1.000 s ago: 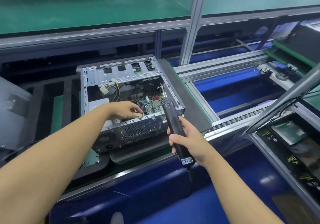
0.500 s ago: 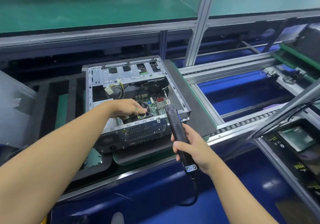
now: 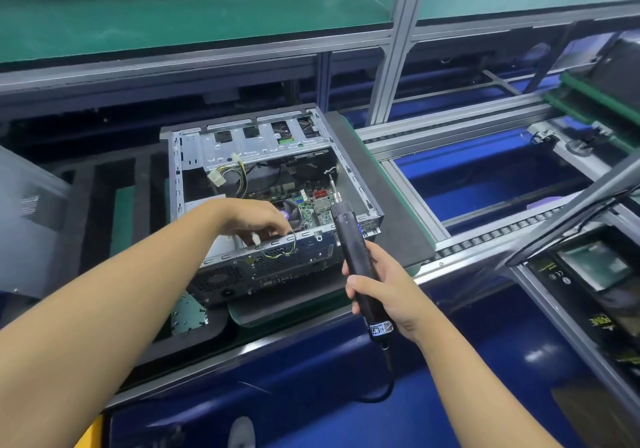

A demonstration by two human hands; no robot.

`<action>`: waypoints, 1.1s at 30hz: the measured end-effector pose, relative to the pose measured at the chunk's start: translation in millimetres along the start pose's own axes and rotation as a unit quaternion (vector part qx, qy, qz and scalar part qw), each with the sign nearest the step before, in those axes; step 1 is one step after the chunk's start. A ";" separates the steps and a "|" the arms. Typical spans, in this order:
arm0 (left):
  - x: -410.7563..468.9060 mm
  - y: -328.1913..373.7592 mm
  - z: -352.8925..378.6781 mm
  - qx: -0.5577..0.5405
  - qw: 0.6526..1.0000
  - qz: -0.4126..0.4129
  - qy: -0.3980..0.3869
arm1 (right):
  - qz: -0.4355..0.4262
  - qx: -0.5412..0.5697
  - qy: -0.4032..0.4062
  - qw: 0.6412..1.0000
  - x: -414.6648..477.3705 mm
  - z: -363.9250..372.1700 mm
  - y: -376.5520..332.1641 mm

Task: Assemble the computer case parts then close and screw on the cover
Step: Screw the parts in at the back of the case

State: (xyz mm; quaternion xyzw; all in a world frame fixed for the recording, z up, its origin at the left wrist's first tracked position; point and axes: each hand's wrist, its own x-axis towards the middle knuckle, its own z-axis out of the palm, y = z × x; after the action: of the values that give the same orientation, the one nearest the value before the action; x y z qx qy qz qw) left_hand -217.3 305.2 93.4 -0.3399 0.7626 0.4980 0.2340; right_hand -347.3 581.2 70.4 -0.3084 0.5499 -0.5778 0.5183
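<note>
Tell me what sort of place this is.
Most likely a factory computer assembly line: an open computer case sits beside a roller conveyor, green-matted workbenches run behind, and the right hand grips a corded electric screwdriver.

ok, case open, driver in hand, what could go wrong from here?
1. The thin wires that the left hand pinches by the small white connector drape over the rear edge of the computer case. They could get trapped or nicked there when the cover goes on.
2. The electric screwdriver in the right hand points its bit over the motherboard. A slip could gouge components.
</note>
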 end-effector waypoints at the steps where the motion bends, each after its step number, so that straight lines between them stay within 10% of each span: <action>1: -1.1 -1.1 0.1 0.020 1.000 0.013 0.007 | -0.001 0.001 0.001 1.000 -0.6 -0.7 1.2; 14: -12.1 -9.8 22.9 0.277 0.941 0.126 0.147 | 0.005 0.007 -0.001 1.000 -3.5 1.7 19.9; 33: -7.6 -23.3 81.7 0.170 0.876 0.146 0.426 | 0.003 0.002 0.008 1.000 -23.6 1.7 36.6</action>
State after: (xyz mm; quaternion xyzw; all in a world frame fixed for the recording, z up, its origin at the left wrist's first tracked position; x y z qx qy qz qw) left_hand -193.3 376.0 52.5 -0.3594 0.9024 0.1961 -0.1346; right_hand -329.8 608.0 40.8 -0.3011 0.5539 -0.5797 0.5162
